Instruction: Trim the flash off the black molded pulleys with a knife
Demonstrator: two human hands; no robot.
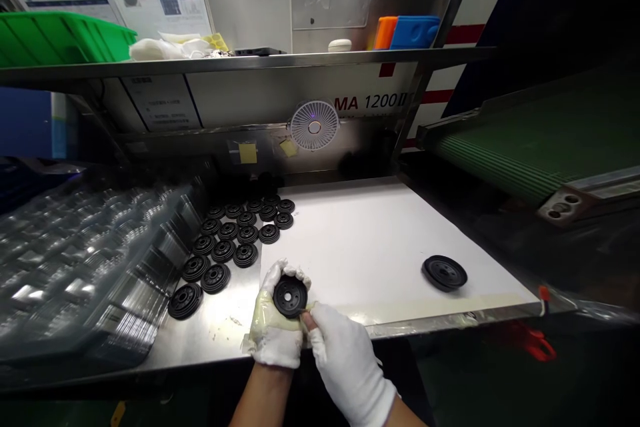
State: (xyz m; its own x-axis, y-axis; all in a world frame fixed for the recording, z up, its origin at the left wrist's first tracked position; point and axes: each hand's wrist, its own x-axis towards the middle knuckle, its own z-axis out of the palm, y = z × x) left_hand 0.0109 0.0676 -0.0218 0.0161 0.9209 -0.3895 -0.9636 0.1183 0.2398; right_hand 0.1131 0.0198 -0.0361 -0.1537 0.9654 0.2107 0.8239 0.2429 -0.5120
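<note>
My left hand (275,323), in a white glove with yellowish tape round the palm, is closed round a black plastic wheel (291,295). The wheel's dished face, with a hole at its centre, is turned up towards me. At its lower right rim is my right hand (343,353), also gloved in white, with a bare thumb tip showing. Its fingers are pinched together by the rim; whatever they hold is too small to make out. Another black wheel (444,273) lies tilted on the white sheet (350,233) to the right.
Several ribbed black wheels (223,250) stand in rows at left on the metal bench. Stacked clear plastic trays (100,260) are beyond them. A small fan (315,125) hangs under the shelf (300,61), which bears a green bin (65,39). A green conveyor (545,133) runs at right.
</note>
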